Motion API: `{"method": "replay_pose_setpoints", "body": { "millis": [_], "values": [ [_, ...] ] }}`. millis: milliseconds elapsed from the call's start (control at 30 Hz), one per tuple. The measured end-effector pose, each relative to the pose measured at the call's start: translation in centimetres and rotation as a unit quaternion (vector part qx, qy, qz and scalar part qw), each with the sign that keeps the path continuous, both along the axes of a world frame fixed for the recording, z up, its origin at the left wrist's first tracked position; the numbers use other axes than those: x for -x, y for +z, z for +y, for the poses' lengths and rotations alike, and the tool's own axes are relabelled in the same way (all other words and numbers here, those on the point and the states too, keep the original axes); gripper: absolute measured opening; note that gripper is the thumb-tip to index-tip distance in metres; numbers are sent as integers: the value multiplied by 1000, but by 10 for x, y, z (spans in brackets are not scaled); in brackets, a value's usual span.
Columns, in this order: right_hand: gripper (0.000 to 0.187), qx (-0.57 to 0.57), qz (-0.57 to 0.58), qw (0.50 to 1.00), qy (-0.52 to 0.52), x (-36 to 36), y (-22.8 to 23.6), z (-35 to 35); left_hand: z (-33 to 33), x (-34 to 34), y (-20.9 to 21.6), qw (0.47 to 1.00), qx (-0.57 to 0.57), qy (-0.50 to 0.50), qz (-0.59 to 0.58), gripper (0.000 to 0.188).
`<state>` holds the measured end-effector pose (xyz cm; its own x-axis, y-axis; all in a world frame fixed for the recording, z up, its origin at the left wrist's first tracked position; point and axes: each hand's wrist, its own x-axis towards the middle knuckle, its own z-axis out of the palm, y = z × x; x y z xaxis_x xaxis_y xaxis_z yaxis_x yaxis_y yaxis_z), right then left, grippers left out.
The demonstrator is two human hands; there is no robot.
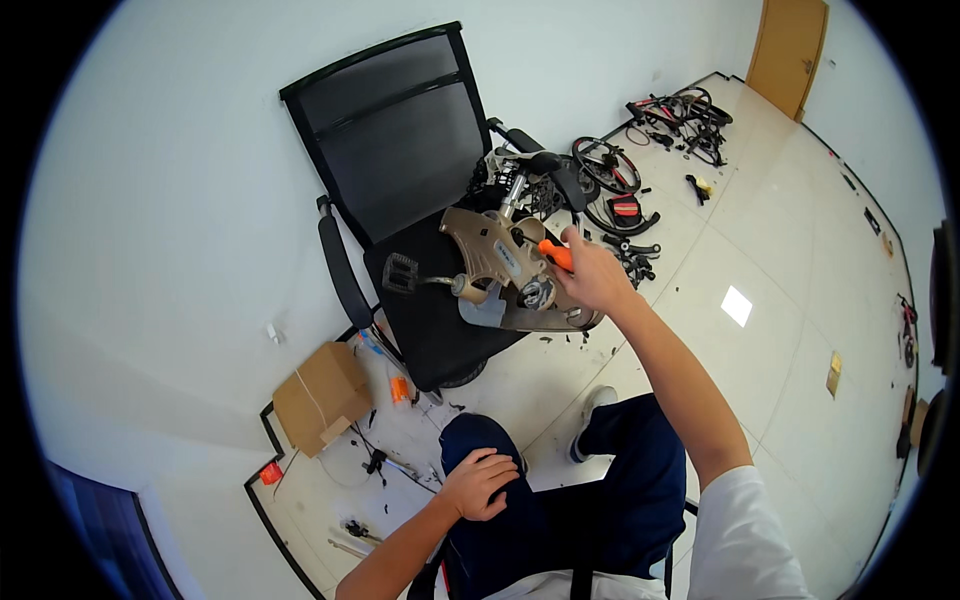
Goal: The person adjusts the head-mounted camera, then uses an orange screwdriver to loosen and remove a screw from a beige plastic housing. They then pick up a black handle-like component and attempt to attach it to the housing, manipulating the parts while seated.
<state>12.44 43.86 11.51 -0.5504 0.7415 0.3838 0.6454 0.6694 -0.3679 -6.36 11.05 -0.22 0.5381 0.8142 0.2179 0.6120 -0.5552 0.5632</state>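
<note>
My right hand (pixel 598 278) is closed round the orange handle of a screwdriver (pixel 556 255). Its dark shaft points left to the beige casing of a bike frame (pixel 482 245); whether the tip sits in a screw is too small to tell. The frame lies on the black seat of an office chair (pixel 405 335). From its left side sticks out a crank with a black pedal (pixel 401 273), and a silver post (pixel 514 192) rises at the back. Flat on my left knee rests my left hand (pixel 480 484), holding nothing, its fingers spread a little.
Bicycle wheels (pixel 606 165) and loose parts lie on the tiled floor behind the chair, with more bike parts (pixel 690 120) near the far wall. A cardboard box (pixel 322 397) stands left of the chair. An orange object (pixel 400 390) and cables lie by it.
</note>
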Motion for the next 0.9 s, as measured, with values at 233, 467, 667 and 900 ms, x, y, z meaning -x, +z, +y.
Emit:
{"method": "replay_pose_setpoints", "body": {
  "millis": [233,467,667,900],
  "values": [
    [37,-25,-87,996,1,5,-7,-1,-5,4,-6,1000,10,2,-9,42],
    [52,335,178,908,-177,1,5,-3,-11,0,4,1000,-3,-3,-4,42],
    [34,59,65,993,-80,11,-25,-6,-14,-7,2,1000,0,19,-6,41],
    [17,-7,-209,978,-22,11,-19,9,-6,-3,-7,1000,6,16,-14,40]
  ]
}}
